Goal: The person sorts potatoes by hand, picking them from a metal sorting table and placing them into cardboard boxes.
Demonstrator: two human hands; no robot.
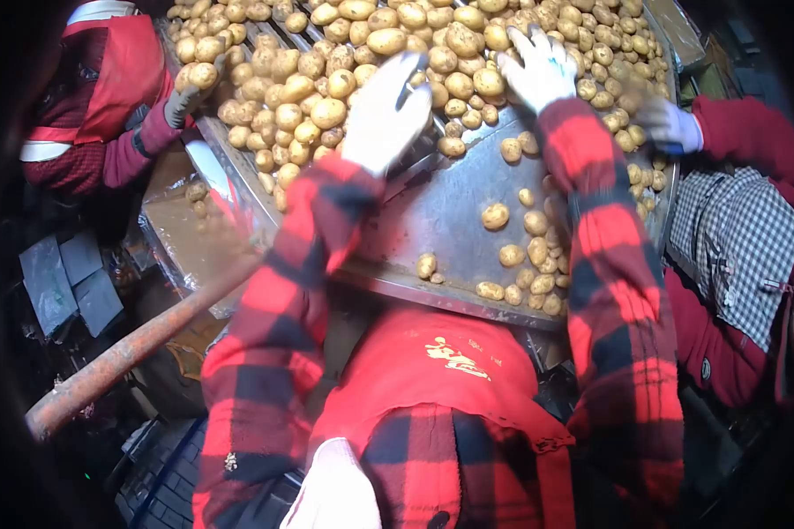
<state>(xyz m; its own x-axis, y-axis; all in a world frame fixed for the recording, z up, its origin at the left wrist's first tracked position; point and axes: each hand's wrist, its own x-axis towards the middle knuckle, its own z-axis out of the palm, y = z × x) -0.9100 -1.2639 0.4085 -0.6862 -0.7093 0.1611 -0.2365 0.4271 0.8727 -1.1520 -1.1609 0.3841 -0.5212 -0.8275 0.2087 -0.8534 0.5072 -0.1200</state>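
My left hand [385,115], in a white glove, rests at the near edge of the heaped potatoes [388,40]. Its thumb and fingers are apart and no potato shows in its grasp. Farther right and slightly higher, my right hand [541,72], also gloved in white, reaches over the pile with its fingers spread, touching or just above the potatoes. Below the hands, smaller potatoes [536,223] lie loosely on the metal sorting table [441,229], mostly toward its right side.
A co-worker's gloved hand [185,101] holds a potato at the table's left edge. Another co-worker's gloved hand [670,126] is blurred among potatoes on the right. A rusty pole [141,348] slants across the lower left, beside a plastic-wrapped cardboard box [181,229].
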